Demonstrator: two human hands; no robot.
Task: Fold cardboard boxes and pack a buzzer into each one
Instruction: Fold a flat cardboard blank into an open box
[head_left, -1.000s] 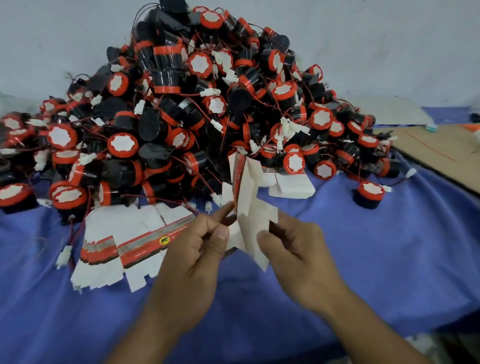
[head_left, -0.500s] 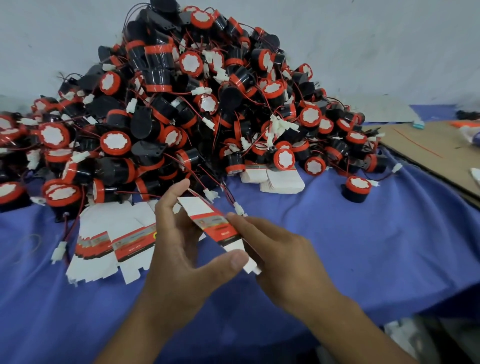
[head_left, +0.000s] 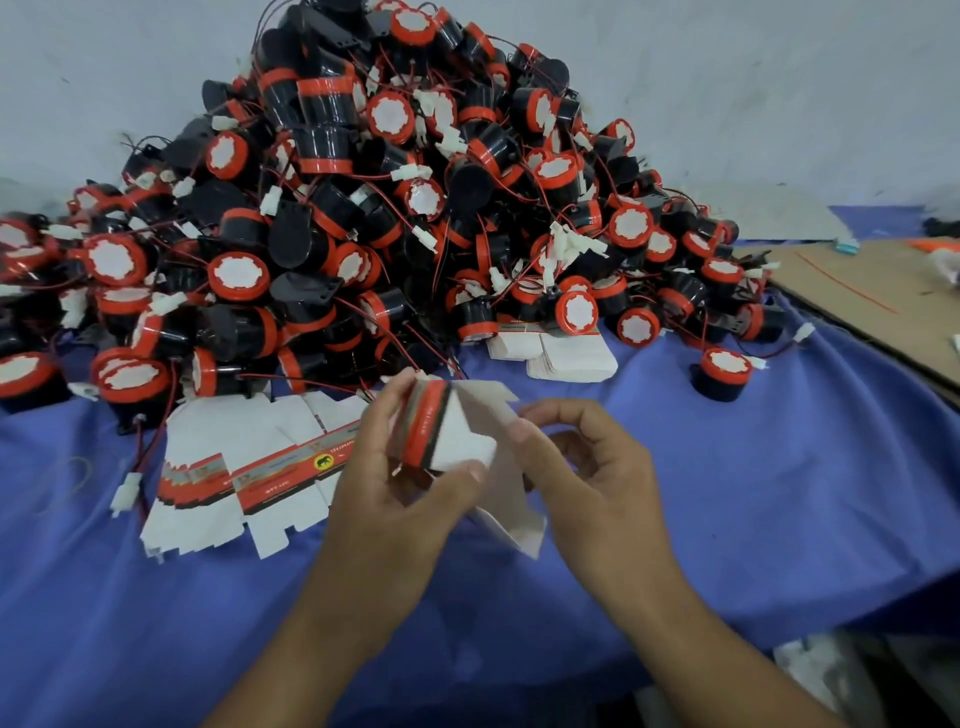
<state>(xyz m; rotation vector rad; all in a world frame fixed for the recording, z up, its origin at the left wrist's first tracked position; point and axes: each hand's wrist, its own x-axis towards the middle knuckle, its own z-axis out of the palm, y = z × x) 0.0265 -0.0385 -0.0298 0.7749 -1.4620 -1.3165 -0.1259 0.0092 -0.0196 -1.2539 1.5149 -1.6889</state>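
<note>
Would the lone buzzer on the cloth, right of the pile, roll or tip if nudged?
The buzzer stands squat on a flat end, so it likely slides rather than tips. Knocked onto its round side, it might roll.

Blue-clothed table (head_left: 779, 493) bears buzzer heap (head_left: 395, 208), flat box blanks (head_left: 249, 467)

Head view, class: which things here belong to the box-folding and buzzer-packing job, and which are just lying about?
Belongs to the job:
half-folded box, gripped by the left hand and pinched by the right hand
flat box blanks
buzzer pile
lone buzzer

Just lying about:
brown cardboard sheet
blue cloth, only the work surface
</note>
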